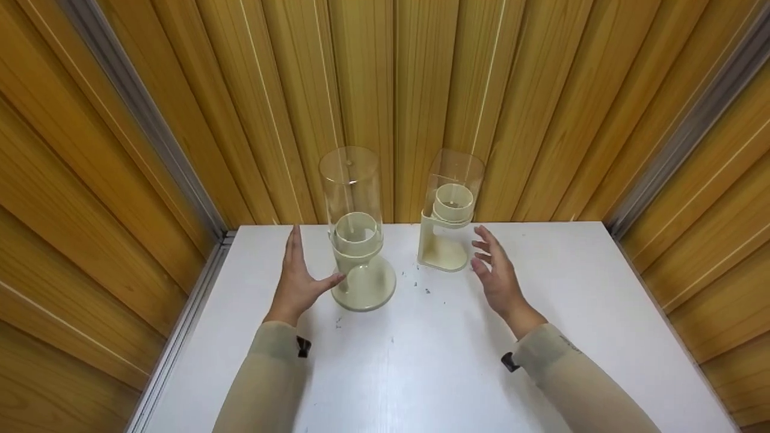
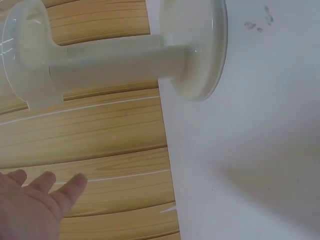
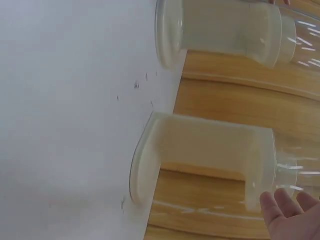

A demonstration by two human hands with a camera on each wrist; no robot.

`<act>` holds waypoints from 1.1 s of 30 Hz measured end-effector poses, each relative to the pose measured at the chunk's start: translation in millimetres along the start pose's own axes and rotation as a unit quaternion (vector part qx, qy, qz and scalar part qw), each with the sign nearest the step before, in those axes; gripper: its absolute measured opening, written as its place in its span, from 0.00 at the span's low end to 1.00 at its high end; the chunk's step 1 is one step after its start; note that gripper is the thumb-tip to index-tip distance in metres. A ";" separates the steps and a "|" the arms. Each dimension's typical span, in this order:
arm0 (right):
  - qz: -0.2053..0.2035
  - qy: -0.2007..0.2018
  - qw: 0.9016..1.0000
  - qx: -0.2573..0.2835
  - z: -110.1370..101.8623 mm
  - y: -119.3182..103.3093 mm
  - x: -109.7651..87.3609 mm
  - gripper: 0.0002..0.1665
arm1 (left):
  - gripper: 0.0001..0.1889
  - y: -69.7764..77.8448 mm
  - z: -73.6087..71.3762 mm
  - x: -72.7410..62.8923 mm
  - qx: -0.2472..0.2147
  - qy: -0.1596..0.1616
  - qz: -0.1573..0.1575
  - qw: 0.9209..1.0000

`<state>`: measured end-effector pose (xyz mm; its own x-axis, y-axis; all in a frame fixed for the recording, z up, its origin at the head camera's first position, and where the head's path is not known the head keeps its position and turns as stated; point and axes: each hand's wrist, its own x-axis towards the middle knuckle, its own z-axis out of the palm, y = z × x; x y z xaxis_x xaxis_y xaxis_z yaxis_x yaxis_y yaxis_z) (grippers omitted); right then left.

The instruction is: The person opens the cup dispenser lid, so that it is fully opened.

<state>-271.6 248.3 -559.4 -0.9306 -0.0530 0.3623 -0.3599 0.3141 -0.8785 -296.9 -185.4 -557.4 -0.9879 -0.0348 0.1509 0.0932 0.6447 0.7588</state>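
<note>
Two cream-coloured stands with clear tubes on top, which look like cup dispensers, stand upright on the white table. The left dispenser (image 1: 364,288) has a round base, a ring with a short cream cup-like insert and a tall round tube. My left hand (image 1: 296,284) is just left of it, fingers straight and thumb spread so that it overlaps the stand in the head view. Smaller and squarer, the right dispenser (image 1: 428,240) has a flat upright back. Beside it on the right is my right hand (image 1: 496,278), fingers loosely bent and holding nothing.
The white table (image 1: 385,373) has small dark marks near the dispensers. Wood-patterned panels (image 1: 421,90) wall in the back and both sides, with metal rails (image 1: 174,138) in the corners. Dark wrist straps (image 1: 510,362) show at both sleeves.
</note>
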 end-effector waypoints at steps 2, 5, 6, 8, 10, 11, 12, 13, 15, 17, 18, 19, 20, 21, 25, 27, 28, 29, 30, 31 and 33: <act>0.007 -0.015 1.000 0.021 16.8 -2.9 0.6 0.47 | 0.84 0.2 3.3 2.4 -0.026 -0.018 -0.005 0.999; 0.019 -0.042 0.998 0.044 40.3 -7.4 3.4 0.46 | 0.84 1.2 9.2 5.7 -0.054 -0.039 -0.022 0.998; 0.023 -0.050 0.997 0.053 47.1 -9.1 5.0 0.45 | 0.84 1.4 11.5 7.1 -0.062 -0.044 -0.027 0.997; 0.026 -0.065 0.995 0.069 59.6 -13.4 9.8 0.44 | 0.83 2.6 14.9 10.3 -0.074 -0.050 -0.037 0.995; 0.028 -0.075 0.993 0.088 71.1 -18.1 17.5 0.44 | 0.81 4.0 16.5 14.5 -0.086 -0.053 -0.045 0.994; 0.028 -0.079 0.992 0.099 76.6 -20.8 22.1 0.44 | 0.80 4.6 16.7 17.2 -0.092 -0.053 -0.047 0.993; 0.029 -0.081 0.990 0.114 82.1 -23.9 27.4 0.45 | 0.80 5.2 16.7 20.1 -0.100 -0.052 -0.048 0.992; 0.031 -0.083 0.988 0.127 87.5 -26.8 33.1 0.46 | 0.79 5.8 16.5 22.9 -0.109 -0.051 -0.048 0.992; 0.037 -0.086 0.983 0.156 98.0 -31.7 44.1 0.51 | 0.78 6.2 17.0 28.0 -0.126 -0.048 -0.047 0.990; 0.046 -0.089 0.979 0.177 108.0 -35.8 54.1 0.60 | 0.78 5.9 18.8 31.7 -0.142 -0.049 -0.045 0.988; 0.050 -0.091 0.978 0.183 112.9 -37.7 58.6 0.65 | 0.78 5.4 20.2 33.1 -0.149 -0.051 -0.044 0.987; 0.051 -0.094 0.977 0.185 117.6 -39.4 62.8 0.70 | 0.79 4.8 21.8 34.2 -0.153 -0.054 -0.044 0.986; 0.053 -0.096 0.977 0.183 122.8 -41.6 67.0 0.74 | 0.79 3.8 23.2 34.8 -0.158 -0.056 -0.044 0.985; 0.051 -0.100 0.978 0.177 127.9 -44.2 71.2 0.76 | 0.79 2.8 24.4 35.3 -0.165 -0.058 -0.043 0.984; 0.035 -0.118 0.982 0.144 146.4 -59.8 88.0 0.77 | 0.79 -0.7 27.7 38.8 -0.185 -0.062 -0.034 0.980; 0.030 -0.126 0.983 0.130 153.7 -68.7 96.2 0.78 | 0.79 -1.1 27.9 41.7 -0.191 -0.063 -0.028 0.979; 0.031 -0.128 0.983 0.126 157.1 -72.7 100.0 0.79 | 0.79 -0.9 27.6 43.3 -0.192 -0.065 -0.025 0.979; 0.032 -0.130 0.983 0.127 160.5 -76.1 103.5 0.80 | 0.79 -0.7 27.1 45.1 -0.194 -0.066 -0.022 0.979; 0.036 -0.130 0.982 0.129 163.8 -79.1 106.4 0.81 | 0.79 -0.1 26.4 46.4 -0.196 -0.067 -0.020 0.978; 0.040 -0.129 0.982 0.133 167.0 -81.5 108.9 0.82 | 0.78 0.3 25.6 47.8 -0.198 -0.068 -0.018 0.978; 0.052 -0.124 0.980 0.146 173.2 -84.7 112.2 0.85 | 0.75 -0.1 24.7 49.9 -0.202 -0.073 -0.012 0.977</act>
<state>-357.1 51.6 -498.3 -0.9379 -0.2761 0.2102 -0.2316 0.0469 -0.9717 -349.3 -168.4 -565.5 -0.9948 0.0817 0.0611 0.0824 0.2900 0.9535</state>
